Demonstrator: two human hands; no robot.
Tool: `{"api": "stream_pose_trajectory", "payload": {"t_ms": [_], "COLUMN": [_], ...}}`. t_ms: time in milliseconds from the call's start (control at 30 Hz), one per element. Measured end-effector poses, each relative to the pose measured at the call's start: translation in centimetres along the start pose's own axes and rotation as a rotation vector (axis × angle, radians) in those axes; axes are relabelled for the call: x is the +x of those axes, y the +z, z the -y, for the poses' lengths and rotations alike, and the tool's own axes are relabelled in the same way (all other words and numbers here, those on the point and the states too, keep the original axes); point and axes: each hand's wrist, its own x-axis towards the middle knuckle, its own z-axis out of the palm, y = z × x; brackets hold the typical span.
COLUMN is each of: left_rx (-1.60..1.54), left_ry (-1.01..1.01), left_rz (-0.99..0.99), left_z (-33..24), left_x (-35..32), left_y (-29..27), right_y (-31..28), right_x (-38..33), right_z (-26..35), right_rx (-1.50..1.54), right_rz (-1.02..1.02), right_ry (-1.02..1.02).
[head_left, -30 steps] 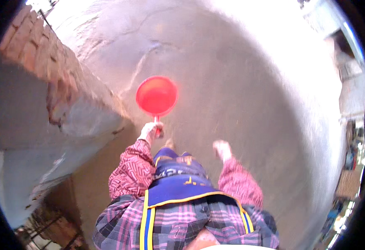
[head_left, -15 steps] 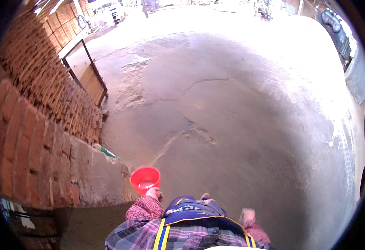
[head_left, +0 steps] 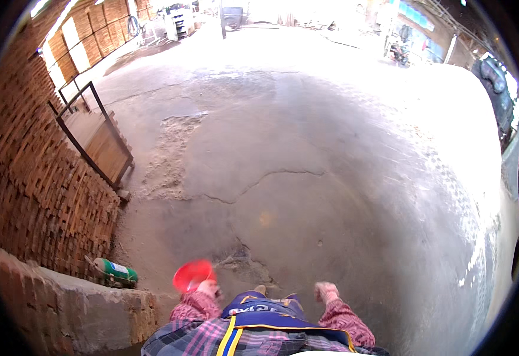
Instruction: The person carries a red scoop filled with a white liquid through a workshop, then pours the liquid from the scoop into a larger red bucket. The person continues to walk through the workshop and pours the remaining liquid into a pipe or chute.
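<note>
A red plastic bowl (head_left: 192,276), blurred by motion, is held out low in front of me. My left hand (head_left: 209,288) grips its near right rim, with the bowl tilted; its inside is too smeared to make out. On the other side of my dark blue apron (head_left: 262,305), my right hand (head_left: 327,292) hangs over the floor. Its fingers look curled in, with nothing showing in them, and it touches no object. Patterned pink sleeves cover both forearms.
A low brick ledge (head_left: 93,302) runs along my left, with a green cylinder (head_left: 116,272) behind it. Stacked bricks (head_left: 52,190) rise beyond, beside a metal-framed board (head_left: 98,139). The grey concrete floor (head_left: 313,213) has cracks and a rough broken strip (head_left: 167,157).
The view has shifted forward past the ledge, bringing the green cylinder fully into sight. My right hand has come forward and left. The bowl stays in my left hand, lower in view.
</note>
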Motion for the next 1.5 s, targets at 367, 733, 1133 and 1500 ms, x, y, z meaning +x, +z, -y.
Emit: {"api": "stream_pose_trajectory", "payload": {"t_ms": [367,733,1133,1500], "left_rx": [-0.316,-0.171,-0.128,-0.169], "left_ry": [-0.061,-0.046,-0.031,-0.058], "left_rz": [0.127,-0.198,-0.247,-0.171], "left_z": [-32.6,-45.7,-79.8,-109.1], "left_x": [28.8,46.1,80.0,104.7], "left_y": [47.6,65.1,106.1,143.3], "right_y": [-15.0,-79.8,-94.2,-147.9], "right_x": [24.0,56.5,74.6,111.4], "right_z": [-32.9,-33.8,-57.2,-66.1], "right_rx": [0.229,1.478,-0.080,-0.253], "right_rz": [-0.235,-0.414,-0.260,-0.421], "right_ry": [0.208,0.061,-0.044,-0.068]}}
